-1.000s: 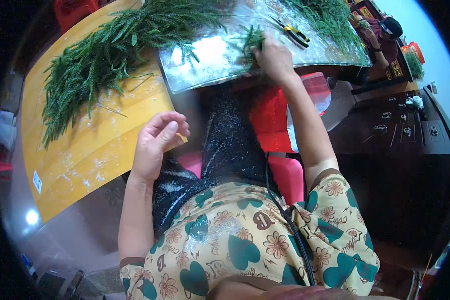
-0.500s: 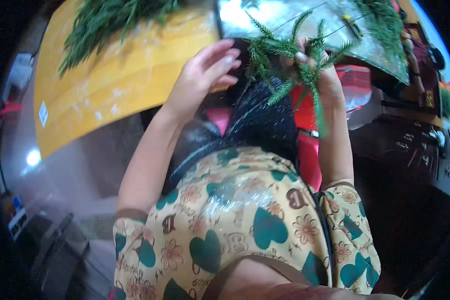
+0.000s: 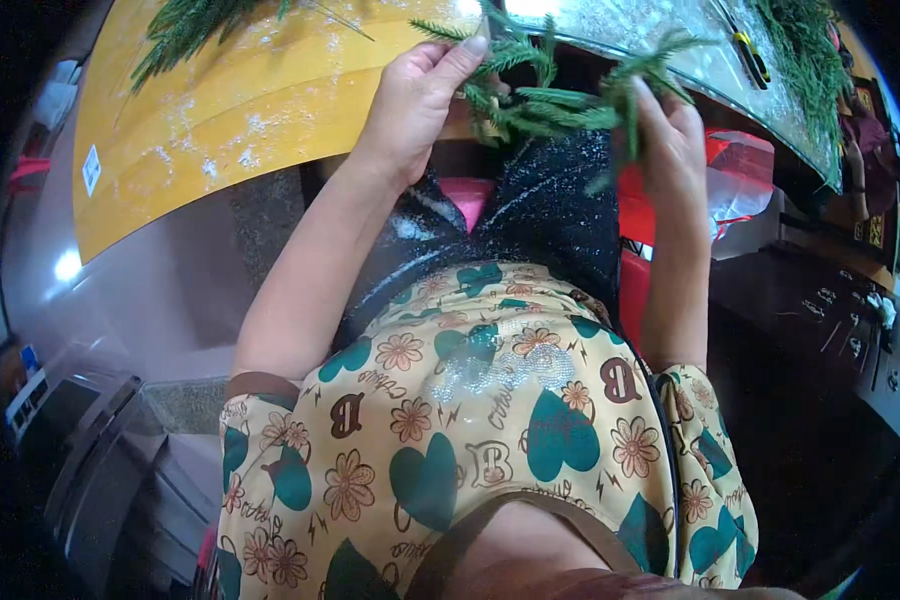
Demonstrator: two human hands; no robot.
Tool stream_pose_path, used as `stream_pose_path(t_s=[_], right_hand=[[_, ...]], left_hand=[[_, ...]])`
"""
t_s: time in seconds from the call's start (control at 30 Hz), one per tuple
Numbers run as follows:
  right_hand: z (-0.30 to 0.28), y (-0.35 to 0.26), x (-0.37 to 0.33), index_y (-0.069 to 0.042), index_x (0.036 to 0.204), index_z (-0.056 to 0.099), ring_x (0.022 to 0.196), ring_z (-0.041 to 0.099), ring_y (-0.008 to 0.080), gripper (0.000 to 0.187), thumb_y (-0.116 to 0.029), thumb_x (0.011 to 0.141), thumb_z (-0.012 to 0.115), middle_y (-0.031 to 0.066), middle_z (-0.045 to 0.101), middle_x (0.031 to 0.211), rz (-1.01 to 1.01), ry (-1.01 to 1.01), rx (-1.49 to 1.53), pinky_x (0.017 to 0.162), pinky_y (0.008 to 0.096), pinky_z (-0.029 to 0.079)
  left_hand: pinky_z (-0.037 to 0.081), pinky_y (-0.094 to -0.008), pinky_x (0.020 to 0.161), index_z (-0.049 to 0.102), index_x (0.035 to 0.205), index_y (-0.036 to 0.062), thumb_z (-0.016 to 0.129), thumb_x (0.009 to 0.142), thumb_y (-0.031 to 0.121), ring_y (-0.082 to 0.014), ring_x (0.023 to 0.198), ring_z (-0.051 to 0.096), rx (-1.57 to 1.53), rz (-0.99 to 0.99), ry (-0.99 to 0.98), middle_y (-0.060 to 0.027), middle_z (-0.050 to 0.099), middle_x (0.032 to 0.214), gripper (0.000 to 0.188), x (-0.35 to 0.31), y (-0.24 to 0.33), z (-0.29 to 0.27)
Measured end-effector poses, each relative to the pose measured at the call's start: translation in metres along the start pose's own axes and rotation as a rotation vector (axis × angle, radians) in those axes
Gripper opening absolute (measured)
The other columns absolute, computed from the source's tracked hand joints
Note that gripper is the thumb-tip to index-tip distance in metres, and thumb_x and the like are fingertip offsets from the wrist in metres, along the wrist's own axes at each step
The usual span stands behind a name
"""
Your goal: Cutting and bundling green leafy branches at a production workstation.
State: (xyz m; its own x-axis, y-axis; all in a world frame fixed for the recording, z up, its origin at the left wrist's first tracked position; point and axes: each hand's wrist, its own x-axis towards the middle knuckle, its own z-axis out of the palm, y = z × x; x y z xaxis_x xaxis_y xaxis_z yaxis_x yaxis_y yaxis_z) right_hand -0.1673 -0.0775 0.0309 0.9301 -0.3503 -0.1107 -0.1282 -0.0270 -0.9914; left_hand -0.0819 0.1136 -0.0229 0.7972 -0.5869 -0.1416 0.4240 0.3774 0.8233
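Note:
An artificial-looking green evergreen sprig point(image 3: 560, 112) with several needled twigs stretches between my two hands, above my lap. My left hand point(image 3: 415, 105) is closed, thumb and fingers pinching twigs at the sprig's left end. At the other end my right hand point(image 3: 670, 135) grips the sprig, its fingers closed and partly hidden by needles. Dark trousers point(image 3: 550, 190) speckled with white bits lie beneath.
A yellow tabletop point(image 3: 200, 130) with white flecks is ahead on the left, bearing green branches point(image 3: 195, 35). On the glass-like tabletop point(image 3: 630, 30) lie a yellow-and-black hand tool point(image 3: 750, 58) and more branches point(image 3: 800, 70). Red plastic point(image 3: 740, 175) hangs at right; another person point(image 3: 870, 150) sits beyond.
My left hand, open and apart before, has moved up and taken hold of the sprig. The sprig is now spread sideways between both hands. The view has shifted slightly.

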Motion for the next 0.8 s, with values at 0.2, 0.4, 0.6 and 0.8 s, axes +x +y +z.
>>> stream_pose_path(t_s=[0.2,0.4,0.6,0.8], right_hand=[[0.027,-0.005,-0.007,0.0,0.101,0.053,0.074,0.059,0.0149,0.025,-0.017,0.083,0.06,0.0075,0.061,0.083,-0.42,-0.054,-0.528,0.064,0.0273,0.047],[0.039,0.005,0.008,-0.003,0.102,0.051,0.075,0.061,0.0279,0.026,-0.014,0.08,0.062,0.0148,0.06,0.081,-0.78,0.116,-0.852,0.067,0.0339,0.048],[0.035,0.013,0.004,-0.004,0.1,0.049,0.073,0.059,0.0361,0.026,-0.011,0.078,0.061,0.0187,0.059,0.077,-0.441,-0.155,-0.751,0.061,0.0395,0.048],[0.037,0.007,-0.008,-0.006,0.099,0.049,0.072,0.058,0.0386,0.027,-0.007,0.075,0.06,0.0192,0.059,0.075,-0.449,-0.053,-1.063,0.058,0.0431,0.047]], left_hand=[[0.048,-0.0254,0.069,0.059,0.099,0.0006,0.057,0.087,0.021,-0.0106,0.076,0.058,0.067,0.064,0.034,-0.0045,0.062,0.088,0.024,-0.002,-0.003,0.009],[0.047,-0.0215,0.065,0.059,0.099,0.001,0.06,0.084,0.022,-0.009,0.073,0.057,0.127,-0.044,-0.057,-0.004,0.061,0.085,0.026,-0.003,0.002,0.008],[0.045,-0.0194,0.065,0.056,0.103,0.0009,0.061,0.082,0.022,-0.0085,0.077,0.056,0.051,-0.245,-0.138,-0.0046,0.059,0.087,0.03,-0.009,0.012,0.009],[0.046,-0.0212,0.07,0.049,0.11,0.0007,0.059,0.084,0.018,-0.0086,0.087,0.054,0.11,-0.052,-0.224,-0.0068,0.055,0.098,0.033,-0.016,0.006,0.019]])
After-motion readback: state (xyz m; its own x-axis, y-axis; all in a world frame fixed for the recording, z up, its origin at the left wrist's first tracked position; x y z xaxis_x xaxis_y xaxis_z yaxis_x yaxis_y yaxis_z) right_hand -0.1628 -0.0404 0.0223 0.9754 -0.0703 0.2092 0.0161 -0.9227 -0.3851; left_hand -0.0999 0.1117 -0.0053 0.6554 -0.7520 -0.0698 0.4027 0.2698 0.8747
